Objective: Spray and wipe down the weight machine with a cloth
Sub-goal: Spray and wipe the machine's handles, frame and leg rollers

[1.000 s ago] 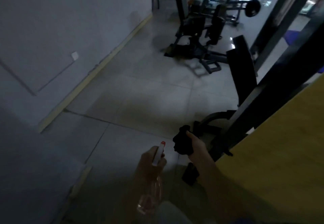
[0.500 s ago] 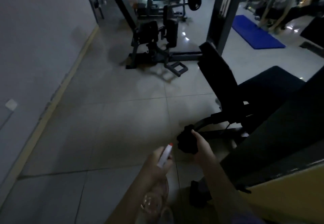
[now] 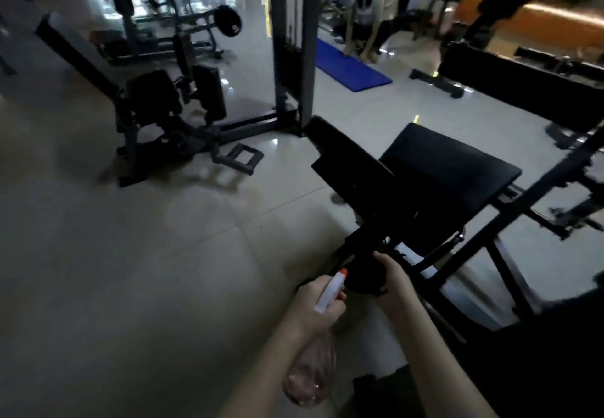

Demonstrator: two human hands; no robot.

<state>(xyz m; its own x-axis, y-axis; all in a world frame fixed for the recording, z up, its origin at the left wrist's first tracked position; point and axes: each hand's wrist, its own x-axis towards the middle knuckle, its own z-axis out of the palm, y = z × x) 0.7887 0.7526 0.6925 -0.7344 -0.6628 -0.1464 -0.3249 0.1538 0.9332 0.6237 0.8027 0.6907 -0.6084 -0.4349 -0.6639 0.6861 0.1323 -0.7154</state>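
The left hand (image 3: 318, 308) is wrapping round the neck of the bottle (image 3: 310, 375), with the fingers curling at the trigger. The white head and its orange tip are pointing forward and up toward the machine (image 3: 408, 208), and the clear body is hanging below the wrist. That looks like a ready-to-spray hold rather than a carry.

Just beside it, the right hand (image 3: 394, 282) is bunching the cloth (image 3: 361, 275) in a closed fist and holding the dark wad slightly ahead of the nozzle. The two hands are working close together without touching, each clamping its own tool, so a wipe could follow a spray with no swapping.

The cloth is sitting against, or just in front of, the machine's dark lower bracket. In this dim light I cannot tell whether it is touching the metal.

The machine itself is standing directly ahead and to the right. Its tilted back pad (image 3: 353, 162) is leaning up and away on the left, with the flat seat (image 3: 451, 166) beside it. Slanted frame bars (image 3: 539, 185) are crossing on the right. Starting low at the bracket probably lets the work run upward over the pads. Whether any spray is lying on them yet is too dark to judge.

Farther out, a cable tower (image 3: 291, 41), a second machine (image 3: 170, 107) and a blue mat (image 3: 351, 69) are standing on the tiled floor (image 3: 130, 254).
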